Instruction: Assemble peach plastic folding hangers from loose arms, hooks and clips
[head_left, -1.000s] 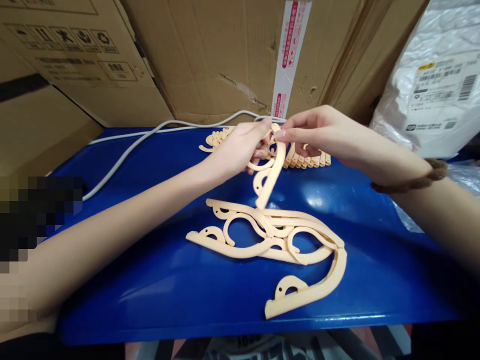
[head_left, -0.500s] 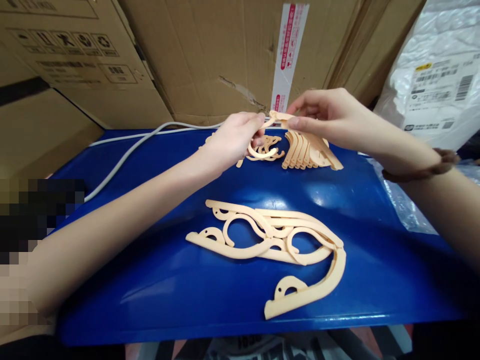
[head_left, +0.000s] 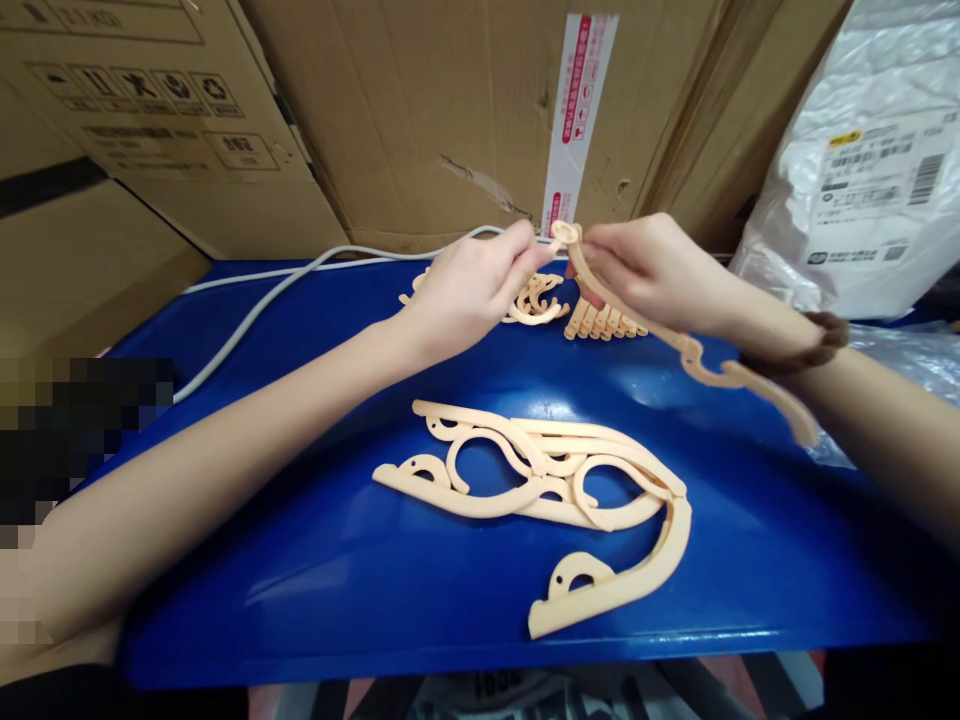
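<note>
My left hand (head_left: 480,285) is closed in a pinch on a cream plastic hanger hook, mostly hidden behind the fingers. My right hand (head_left: 652,270) grips a cream hanger arm (head_left: 724,375) by its upper part. The arm's long end slants down to the right, past the wrist. The two pieces meet at a round joint (head_left: 566,233) between my hands; whether they are locked together I cannot tell. Under my hands lie a heap of loose hooks (head_left: 536,318) and a row of hanger arms (head_left: 600,325). Nearer to me, several folding hangers (head_left: 611,515) overlap on the blue table.
Cardboard boxes (head_left: 420,110) stand along the back of the blue table (head_left: 300,590). A white cable (head_left: 262,305) runs over the left rear. On the right stand a white labelled parcel (head_left: 847,230) and clear plastic wrap (head_left: 907,360).
The hanger arm has swung outward, its long end now reaching down to the right. My right hand has turned and dropped slightly; the left has turned knuckles-up, hiding the hook. The near hangers stay put.
</note>
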